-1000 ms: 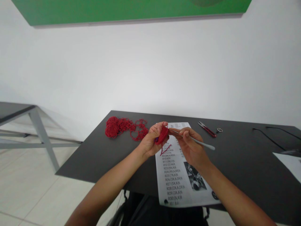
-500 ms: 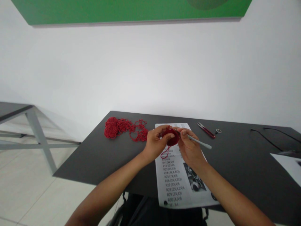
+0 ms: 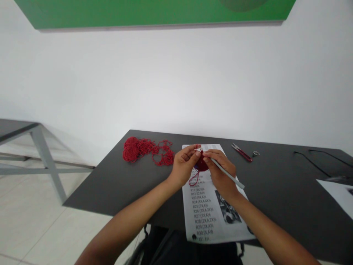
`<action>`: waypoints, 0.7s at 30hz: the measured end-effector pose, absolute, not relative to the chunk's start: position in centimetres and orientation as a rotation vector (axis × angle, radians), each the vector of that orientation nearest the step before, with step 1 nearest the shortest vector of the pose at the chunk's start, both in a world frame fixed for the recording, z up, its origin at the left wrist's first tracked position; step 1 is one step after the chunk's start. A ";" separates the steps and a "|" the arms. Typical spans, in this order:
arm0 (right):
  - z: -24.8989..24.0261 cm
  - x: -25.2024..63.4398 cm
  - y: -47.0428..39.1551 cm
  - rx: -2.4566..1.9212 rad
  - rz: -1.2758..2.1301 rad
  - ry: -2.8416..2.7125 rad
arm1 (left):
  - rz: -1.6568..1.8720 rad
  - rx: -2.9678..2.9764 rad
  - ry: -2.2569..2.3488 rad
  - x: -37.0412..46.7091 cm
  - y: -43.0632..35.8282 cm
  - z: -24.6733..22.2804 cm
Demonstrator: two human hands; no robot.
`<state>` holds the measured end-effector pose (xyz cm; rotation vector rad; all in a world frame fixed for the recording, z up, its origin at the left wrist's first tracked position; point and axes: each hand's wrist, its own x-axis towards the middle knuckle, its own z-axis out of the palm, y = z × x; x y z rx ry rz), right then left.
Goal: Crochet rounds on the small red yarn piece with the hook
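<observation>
A small dark red crochet piece (image 3: 202, 165) is held up between both hands, above a printed pattern sheet (image 3: 198, 221). My left hand (image 3: 184, 163) pinches its left edge, with a strand of red yarn near the raised index finger. My right hand (image 3: 222, 171) grips a crochet hook (image 3: 230, 176) with a grey handle that slants down to the right; its tip is at the top of the piece, too small to make out. A loop of red yarn (image 3: 193, 180) hangs below the piece over the sheet.
On the dark table (image 3: 143, 187), a red yarn ball (image 3: 130, 149) with loose tangled yarn (image 3: 162, 151) lies to the left. Thread snips (image 3: 242, 152), a small metal ring (image 3: 256, 153), eyeglasses (image 3: 314, 163) and another paper (image 3: 338, 195) lie to the right. A white wall stands behind.
The hook's handle has swung lower and steeper as my right hand turned. My left thumb and fingers have shifted up toward the top edge of the crochet piece.
</observation>
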<state>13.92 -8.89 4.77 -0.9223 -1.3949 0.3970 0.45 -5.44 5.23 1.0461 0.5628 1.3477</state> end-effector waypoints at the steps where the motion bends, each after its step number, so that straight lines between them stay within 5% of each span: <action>1: 4.8 13.9 -8.9 -0.918 0.398 -1.393 | 1.335 1.032 0.550 0.4 -5.4 5.2; 21: 4.0 14.6 -8.3 -0.828 0.817 -1.100 | 1.337 1.316 0.570 -0.4 -5.5 5.7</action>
